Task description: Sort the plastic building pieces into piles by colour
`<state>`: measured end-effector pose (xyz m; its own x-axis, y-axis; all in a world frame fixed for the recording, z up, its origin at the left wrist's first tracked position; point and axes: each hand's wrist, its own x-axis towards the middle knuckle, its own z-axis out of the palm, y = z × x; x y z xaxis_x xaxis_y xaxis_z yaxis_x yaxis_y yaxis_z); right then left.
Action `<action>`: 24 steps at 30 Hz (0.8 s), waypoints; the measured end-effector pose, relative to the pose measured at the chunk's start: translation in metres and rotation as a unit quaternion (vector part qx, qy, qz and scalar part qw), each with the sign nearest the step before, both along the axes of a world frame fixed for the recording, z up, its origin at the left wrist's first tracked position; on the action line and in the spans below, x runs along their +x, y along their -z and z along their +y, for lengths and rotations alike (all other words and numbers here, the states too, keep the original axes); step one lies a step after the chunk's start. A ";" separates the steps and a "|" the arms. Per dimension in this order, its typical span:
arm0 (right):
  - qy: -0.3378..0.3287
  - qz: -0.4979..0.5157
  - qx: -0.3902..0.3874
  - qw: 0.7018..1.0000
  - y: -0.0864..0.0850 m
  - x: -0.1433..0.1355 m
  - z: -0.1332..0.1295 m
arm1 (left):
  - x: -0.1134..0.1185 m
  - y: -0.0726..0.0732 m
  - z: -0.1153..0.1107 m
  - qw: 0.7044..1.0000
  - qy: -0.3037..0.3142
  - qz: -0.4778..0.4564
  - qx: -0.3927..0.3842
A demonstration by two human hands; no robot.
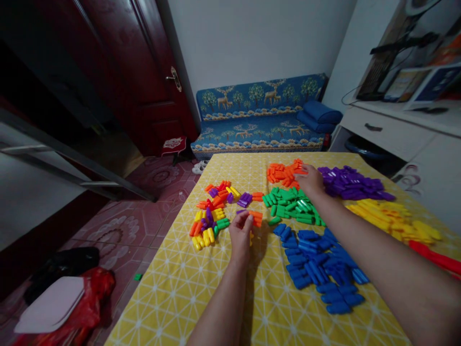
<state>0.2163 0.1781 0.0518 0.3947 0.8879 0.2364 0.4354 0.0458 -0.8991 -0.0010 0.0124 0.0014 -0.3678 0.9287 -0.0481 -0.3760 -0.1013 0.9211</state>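
My left hand (240,231) is closed round a small joined group of plastic pieces, with an orange piece (257,218) and a bit of purple showing past the fingers. Reaching across the table, my right hand (309,178) touches the right side of the orange pile (283,174); its fingertips are too small to read clearly. Green pieces (293,206) lie just below that pile, and purple pieces (351,182) lie right of my right hand. Mixed-colour joined pieces (209,223) sit left of my left hand.
Blue pieces (315,257), yellow pieces (392,218) and red pieces (435,257) lie on the yellow patterned tablecloth (173,298). Behind the table stands a blue sofa (252,129). A white cabinet (392,132) is at the right, a metal ladder (68,154) at the left.
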 end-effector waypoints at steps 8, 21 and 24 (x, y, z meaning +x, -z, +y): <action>-0.274 -0.024 -0.005 0.961 -0.004 -0.066 -0.080 | 0.000 -0.002 -0.001 1.000 0.000 0.009 -0.003; -0.251 0.077 0.006 0.965 0.014 -0.104 -0.188 | -0.019 -0.006 -0.001 0.911 0.085 -0.404 0.001; -0.294 0.060 0.033 0.953 0.017 -0.115 -0.211 | -0.025 -0.004 -0.001 0.886 0.097 -0.454 0.001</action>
<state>0.1016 -0.0332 0.0347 -0.1395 0.9484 0.2847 0.2111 0.3094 -0.9272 -0.0264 0.0113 0.0052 -0.0126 0.9705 -0.2408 -0.9722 0.0444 0.2301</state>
